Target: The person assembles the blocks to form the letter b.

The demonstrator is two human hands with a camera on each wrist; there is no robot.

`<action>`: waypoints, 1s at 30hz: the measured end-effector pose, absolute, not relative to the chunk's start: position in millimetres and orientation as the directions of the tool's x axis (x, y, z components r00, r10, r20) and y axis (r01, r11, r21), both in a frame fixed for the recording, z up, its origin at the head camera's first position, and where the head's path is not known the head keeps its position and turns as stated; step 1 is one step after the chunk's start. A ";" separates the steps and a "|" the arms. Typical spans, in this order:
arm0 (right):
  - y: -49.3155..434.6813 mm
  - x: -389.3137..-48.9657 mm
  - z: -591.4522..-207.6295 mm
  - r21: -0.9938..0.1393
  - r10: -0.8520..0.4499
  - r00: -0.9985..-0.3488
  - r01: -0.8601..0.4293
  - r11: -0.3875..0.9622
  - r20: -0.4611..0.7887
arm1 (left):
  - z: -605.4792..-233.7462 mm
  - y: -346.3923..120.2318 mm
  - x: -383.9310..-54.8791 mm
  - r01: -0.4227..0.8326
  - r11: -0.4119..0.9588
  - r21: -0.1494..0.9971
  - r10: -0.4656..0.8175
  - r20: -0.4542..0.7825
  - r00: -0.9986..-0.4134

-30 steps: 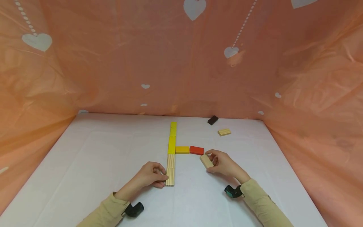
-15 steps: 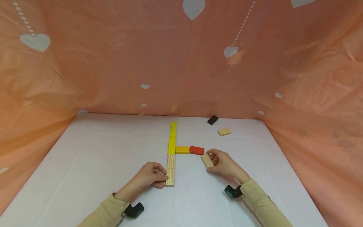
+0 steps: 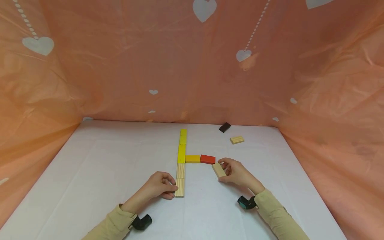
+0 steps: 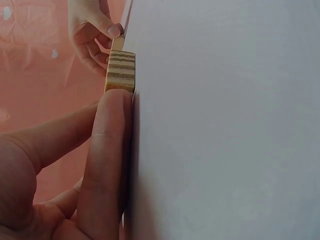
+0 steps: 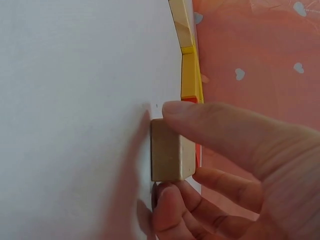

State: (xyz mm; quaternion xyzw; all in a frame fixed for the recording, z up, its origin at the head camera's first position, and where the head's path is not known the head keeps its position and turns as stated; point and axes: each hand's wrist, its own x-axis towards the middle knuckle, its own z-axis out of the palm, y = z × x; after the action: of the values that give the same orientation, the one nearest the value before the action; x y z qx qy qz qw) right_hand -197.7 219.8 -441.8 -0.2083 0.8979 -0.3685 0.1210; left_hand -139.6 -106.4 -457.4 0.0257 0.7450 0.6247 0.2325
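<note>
In the head view, wooden blocks lie end to end in a column: two yellow blocks (image 3: 181,153) at the far part and two plain wood blocks (image 3: 180,170) nearer. A yellow-orange block (image 3: 192,159) and a red block (image 3: 207,159) branch rightward from its middle. My left hand (image 3: 162,185) rests beside the nearest plain block, a fingertip touching its left side; the striped end of this block (image 4: 121,70) shows in the left wrist view. My right hand (image 3: 235,171) pinches another plain block (image 3: 219,170) between thumb and fingers, set slantwise close to the red block's near right corner.
A black block (image 3: 224,127) and a loose plain wood block (image 3: 237,140) lie toward the back right of the white tabletop (image 3: 120,150). An orange curtain (image 3: 180,66) with white hearts hangs behind it and along both sides.
The block in my right hand has shifted very slightly right and up. My left hand and the other blocks stay put.
</note>
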 end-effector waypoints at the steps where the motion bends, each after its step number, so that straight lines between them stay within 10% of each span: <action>1: 219.7 -197.8 -442.2 -0.712 -0.466 -0.883 -0.289 0.640 -0.061 | -457.6 -106.4 -139.9 -0.254 0.219 0.942 0.328 -0.316 -0.890; 30: 211.1 -195.3 -442.1 -0.719 -0.434 -0.899 -0.258 0.645 -0.067 | -453.5 -105.5 -139.1 -0.261 0.234 0.937 0.305 -0.325 -0.895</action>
State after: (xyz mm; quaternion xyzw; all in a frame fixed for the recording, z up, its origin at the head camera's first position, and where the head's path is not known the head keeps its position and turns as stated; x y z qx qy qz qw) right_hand -195.3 211.1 -442.1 -0.1922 0.8993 -0.3748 0.1175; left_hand -139.1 -105.5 -453.5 0.0148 0.7514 0.6188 0.2287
